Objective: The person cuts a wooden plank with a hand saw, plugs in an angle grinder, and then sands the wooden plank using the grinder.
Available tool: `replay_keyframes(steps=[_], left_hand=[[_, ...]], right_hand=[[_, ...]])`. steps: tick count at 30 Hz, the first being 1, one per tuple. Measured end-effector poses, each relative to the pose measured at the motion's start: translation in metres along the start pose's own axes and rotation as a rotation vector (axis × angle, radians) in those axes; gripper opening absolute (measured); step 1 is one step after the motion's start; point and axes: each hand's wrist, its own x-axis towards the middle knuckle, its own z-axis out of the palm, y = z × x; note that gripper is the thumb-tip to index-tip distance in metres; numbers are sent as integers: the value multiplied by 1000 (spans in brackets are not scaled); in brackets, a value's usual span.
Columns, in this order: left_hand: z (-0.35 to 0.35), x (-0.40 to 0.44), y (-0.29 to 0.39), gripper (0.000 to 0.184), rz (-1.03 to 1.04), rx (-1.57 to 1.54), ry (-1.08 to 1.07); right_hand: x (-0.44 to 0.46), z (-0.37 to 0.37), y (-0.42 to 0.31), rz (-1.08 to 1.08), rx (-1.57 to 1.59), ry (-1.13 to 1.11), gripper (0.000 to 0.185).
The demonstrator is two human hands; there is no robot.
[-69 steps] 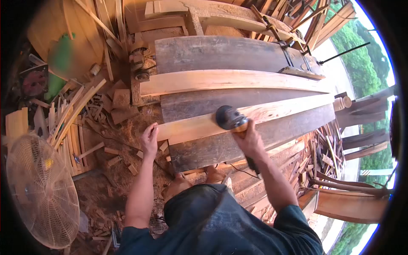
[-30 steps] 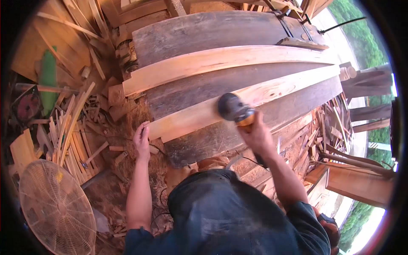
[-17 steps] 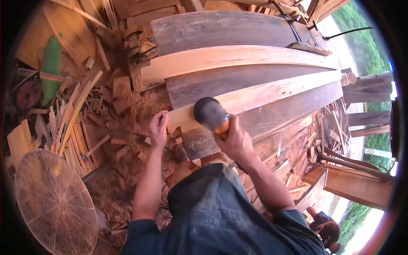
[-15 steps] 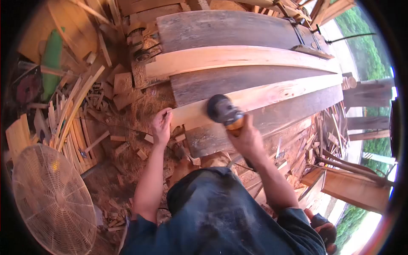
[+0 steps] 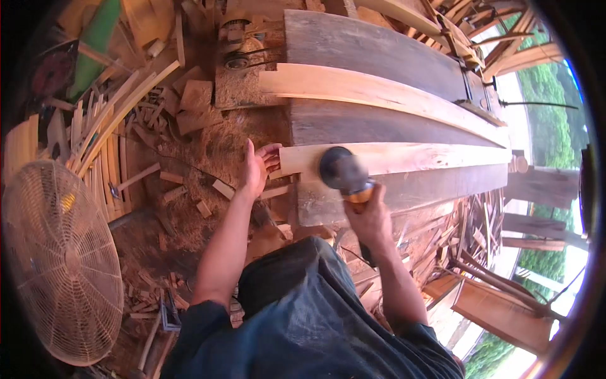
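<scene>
An angle grinder with a round dark sanding disc [image 5: 336, 167] is in my right hand [image 5: 371, 218], fingers wrapped round its yellow-and-black body. Its disc is over the left part of a long pale board [image 5: 416, 156], and the tool's head is blurred. My left hand [image 5: 257, 170] is at the board's left end, thumb raised and fingers apart; some fingertips are partly hidden, and I cannot tell if they touch the wood. The board lies along a wide dark workbench [image 5: 404, 186]. Farther back, a second pale board [image 5: 379, 95] rests on the same surface.
A large round fan guard [image 5: 66, 262] stands at the lower left. Wood strips [image 5: 104, 158] lean behind it, beside a green object [image 5: 95, 47]. Offcuts [image 5: 196, 95] and sawdust cover the floor. A dark clamp-like bar [image 5: 466, 76] crosses the bench's far right.
The view has shifted, so the fan and bench sit differently. My left hand has opened at the board's end, thumb now up. The grinder stays over the board's left part.
</scene>
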Motion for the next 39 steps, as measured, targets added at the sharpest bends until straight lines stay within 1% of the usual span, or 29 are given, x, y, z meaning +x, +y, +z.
replay_keyframes(steps=[1, 2, 3, 5, 6, 7, 8, 10, 14, 16, 17, 20, 21, 23, 24, 26, 28, 29, 30, 31, 33, 34, 35, 37, 38, 39], left_hand=[[-3, 4, -2, 96, -53, -11, 30], [-5, 6, -2, 97, -54, -50, 9], [-7, 6, -4, 99, -58, -86, -12], [-6, 7, -4, 103, -48, -126, -62], [-5, 7, -4, 103, -70, -154, -43], [-2, 6, 1, 103, -91, -180, -26], [-3, 5, 2, 103, -115, -206, -8], [-12, 3, 1, 102, -108, -177, 55], [-40, 3, -6, 98, -99, -145, 184], [-52, 0, -9, 95, -108, -189, 199], [-55, -1, -12, 93, -117, -208, 203], [-57, -1, -21, 90, -107, -206, 218], [-57, -2, -24, 90, -132, -194, 231], [-51, -9, -19, 90, -172, -175, 259], [-48, -12, -17, 90, -152, -177, 257], [-49, -17, -23, 91, -119, -181, 254], [-56, -15, -32, 82, -125, -244, 220], [-55, -14, -35, 77, -134, -270, 196], [-52, -12, -40, 70, -124, -239, 207], [-45, -11, -39, 62, -111, -204, 213], [-35, -10, -43, 47, -93, -156, 202], [-30, -10, -42, 41, -81, -149, 189], [-24, -11, -42, 34, -67, -145, 180], [-6, -19, -32, 31, 32, -135, 71], [1, -22, -28, 29, 81, -129, 21], [2, -19, -31, 29, 75, -105, 4]], right_hand=[[2, -6, 7, 29, -19, 21, 63], [6, -9, 16, 28, -39, 57, 64], [12, -3, 30, -38, -13, 75, 65], [11, 8, 8, -62, 25, 39, 64], [8, 14, -8, -73, 44, 20, 64], [4, 19, -29, -83, -38, -17, 63], [0, 23, -46, -128, -47, -38, 64], [4, 34, -53, -165, -38, -99, 64], [6, 26, -56, -171, -60, -63, 63], [8, 27, -56, -141, -52, -82, 63], [5, 32, -63, -160, -89, -65, 63], [10, 35, -72, -242, -77, -127, 61], [12, 33, -74, -238, -87, -120, 60], [17, 27, -67, -184, -94, -69, 60], [21, 23, -61, -161, -97, -46, 60], [29, 19, -38, -212, -29, 25, 60], [29, 20, -38, -217, -34, 21, 59], [27, 23, -48, -187, -26, -20, 59], [25, 30, -62, -153, -17, -58, 60], [23, 33, -73, -187, -84, -86, 60], [23, 32, -82, -227, -96, -105, 60], [26, 30, -78, -247, -100, -94, 60], [28, 26, -68, -203, -88, -71, 61], [35, 12, -42, -132, -62, -32, 61], [38, -1, -30, -46, -65, -6, 61], [43, -12, -10, -31, 7, 47, 61]])
